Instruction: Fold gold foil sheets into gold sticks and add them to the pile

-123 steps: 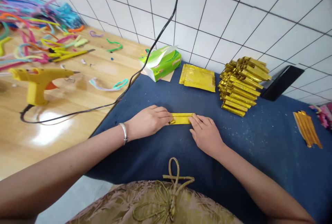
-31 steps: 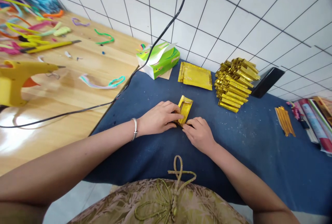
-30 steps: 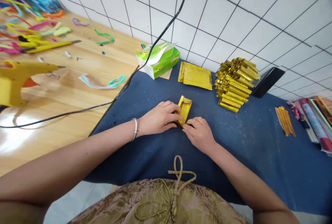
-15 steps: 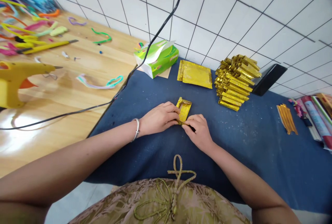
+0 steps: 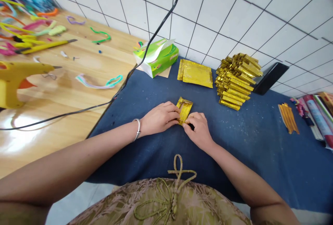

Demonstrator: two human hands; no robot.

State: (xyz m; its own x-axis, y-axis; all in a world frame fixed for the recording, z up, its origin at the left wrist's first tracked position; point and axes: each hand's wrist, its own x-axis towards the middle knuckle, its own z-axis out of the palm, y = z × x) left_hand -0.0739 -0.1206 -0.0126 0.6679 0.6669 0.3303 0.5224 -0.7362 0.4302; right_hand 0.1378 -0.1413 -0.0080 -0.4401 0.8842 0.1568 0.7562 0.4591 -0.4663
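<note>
A small piece of gold foil paper (image 5: 185, 109) with folded edges lies on the blue cloth, between my two hands. My left hand (image 5: 164, 116) pinches its left and near edge. At the near right corner, my right hand (image 5: 198, 127) grips the same piece between thumb and fingers. The fingertips partly cover the near edge. Farther back on the cloth lies a flat stack of gold foil sheets (image 5: 197, 73). To its right rises a pile of folded gold foil strips (image 5: 235, 81).
A green tissue box (image 5: 163, 58) stands behind on the left, with a black cable (image 5: 153, 41) running past it. The wooden table (image 5: 101, 58) holds a yellow glue gun (image 5: 20, 79) and pipe cleaners. A black phone (image 5: 271, 78) leans by the wall; orange-gold strips (image 5: 288, 118) lie right.
My right fingers have shifted slightly at the foil's near edge. Both hands keep hold of the foil paper, and the other things stay in place.
</note>
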